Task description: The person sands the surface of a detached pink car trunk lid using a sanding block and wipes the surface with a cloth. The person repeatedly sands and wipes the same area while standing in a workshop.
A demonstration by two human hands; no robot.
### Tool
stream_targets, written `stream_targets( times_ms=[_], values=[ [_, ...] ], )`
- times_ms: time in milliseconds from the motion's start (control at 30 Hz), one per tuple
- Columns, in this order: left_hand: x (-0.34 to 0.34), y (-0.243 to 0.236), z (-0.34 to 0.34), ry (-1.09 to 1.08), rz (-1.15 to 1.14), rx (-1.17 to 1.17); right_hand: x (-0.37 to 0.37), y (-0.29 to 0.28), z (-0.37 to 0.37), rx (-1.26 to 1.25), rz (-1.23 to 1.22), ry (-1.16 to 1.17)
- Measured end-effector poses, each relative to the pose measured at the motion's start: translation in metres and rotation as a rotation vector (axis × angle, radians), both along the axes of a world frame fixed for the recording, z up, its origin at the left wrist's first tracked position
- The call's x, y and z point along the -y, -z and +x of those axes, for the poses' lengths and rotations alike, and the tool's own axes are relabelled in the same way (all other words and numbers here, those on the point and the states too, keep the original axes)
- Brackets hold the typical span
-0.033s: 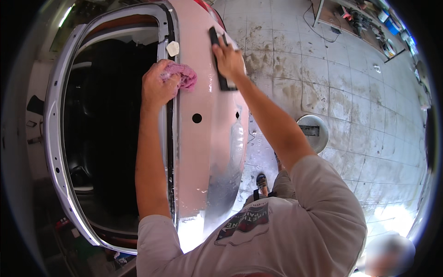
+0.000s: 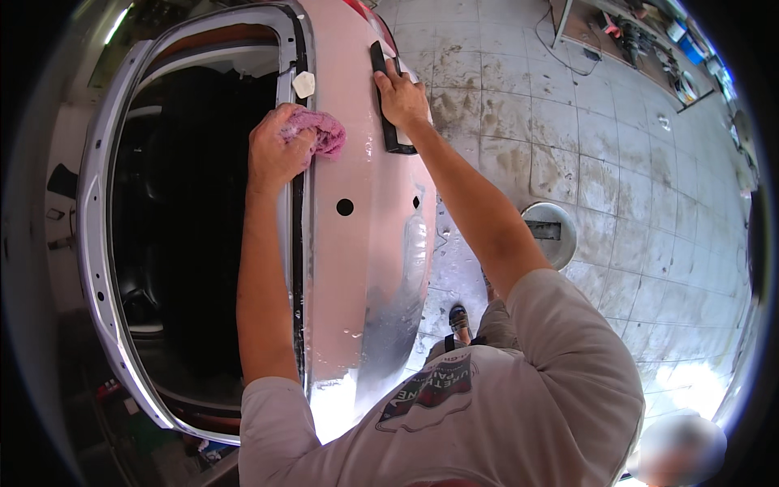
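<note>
A wet pink car body panel (image 2: 334, 260) curves away in front of me, with beads of water and a grey patch toward its near end. My left hand (image 2: 277, 150) is closed round a soapy pink cloth (image 2: 323, 132), resting at the panel's inner edge by the opening. Farther ahead, my right hand (image 2: 402, 99) grips a long black sanding block (image 2: 393, 138) lying on the panel's outer curve; its underside is hidden. A pale, many-sided piece (image 2: 304, 84) sits on the edge just beyond the cloth.
Left of the panel is a large dark opening (image 2: 187, 227) with a grey metal frame (image 2: 96, 268). On the tiled floor (image 2: 600, 162) at right stands a round bucket (image 2: 565, 253) with a dark flat piece in it. A cluttered workbench (image 2: 584, 28) is at far right; a blurred figure is lower right.
My right hand and the sanding block have shifted slightly forward and to the right along the panel. The left hand with the cloth stays almost in place.
</note>
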State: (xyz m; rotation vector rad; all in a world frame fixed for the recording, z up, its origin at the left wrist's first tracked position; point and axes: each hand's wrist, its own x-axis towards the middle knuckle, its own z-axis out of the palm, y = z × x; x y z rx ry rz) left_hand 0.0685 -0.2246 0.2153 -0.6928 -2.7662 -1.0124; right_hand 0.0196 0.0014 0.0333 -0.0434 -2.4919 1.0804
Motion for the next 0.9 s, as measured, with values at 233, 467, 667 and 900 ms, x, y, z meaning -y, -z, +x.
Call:
stream_targets(
  times_ms=[233, 467, 667, 900],
  values=[
    [0.026, -0.005, 0.016, -0.093, 0.015, 0.082, 0.092, -0.01, 0.19, -0.164, -0.236, -0.051],
    [0.007, -0.006, 0.004, -0.032, 0.131, 0.144, -0.005, -0.028, -0.034, 0.142, -0.12, 0.001],
    [0.02, -0.004, 0.018, -0.111, 0.027, 0.146, 0.06, -0.01, 0.117, -0.093, -0.231, -0.096],
    [0.003, -0.017, 0.006, -0.046, 0.002, 0.097, 0.0, -0.018, -0.048, 0.023, -0.179, -0.041]
  ],
)
